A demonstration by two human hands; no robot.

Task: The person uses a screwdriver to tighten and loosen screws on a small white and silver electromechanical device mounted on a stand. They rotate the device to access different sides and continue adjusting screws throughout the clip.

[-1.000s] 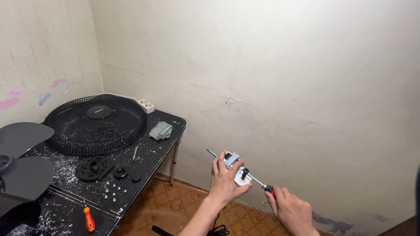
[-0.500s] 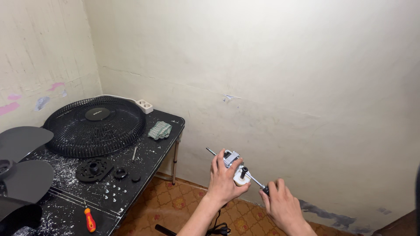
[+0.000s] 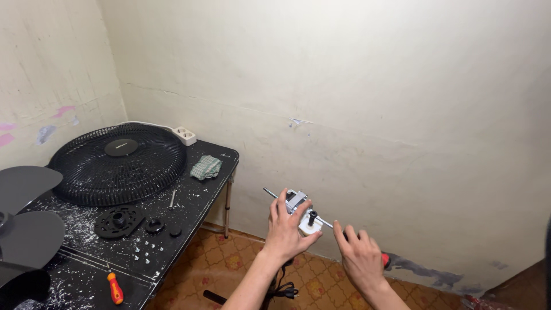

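While the person stands beside the black table (image 3: pixel 218 166), both hands are held out in front of the body over the patterned tile floor (image 3: pixel 229 258), well clear of the tabletop. Left hand (image 3: pixel 285 229): fingers curled around a small white and grey motor unit (image 3: pixel 301 213), thumb side up, gripping it firmly. A thin metal shaft (image 3: pixel 272 193) projects from the unit toward the upper left. Right hand (image 3: pixel 360 258): fingers closed around the red handle of a screwdriver (image 3: pixel 385 260), whose blade runs up to the motor unit; the tip's exact seat cannot be made out. A black cable (image 3: pixel 284 287) hangs below the left wrist.

On the table: a black fan grille (image 3: pixel 117 163) lying flat, a black round mounting plate (image 3: pixel 119 221) with two smaller black caps just beside it, loose small screws (image 3: pixel 146 250), a folded green checked cloth (image 3: pixel 205 167), an orange-handled screwdriver (image 3: pixel 115 287) near the front edge, and a white power strip (image 3: pixel 185 135) at the back against the wall. Dark fan blades (image 3: pixel 26 229) sit at the left edge
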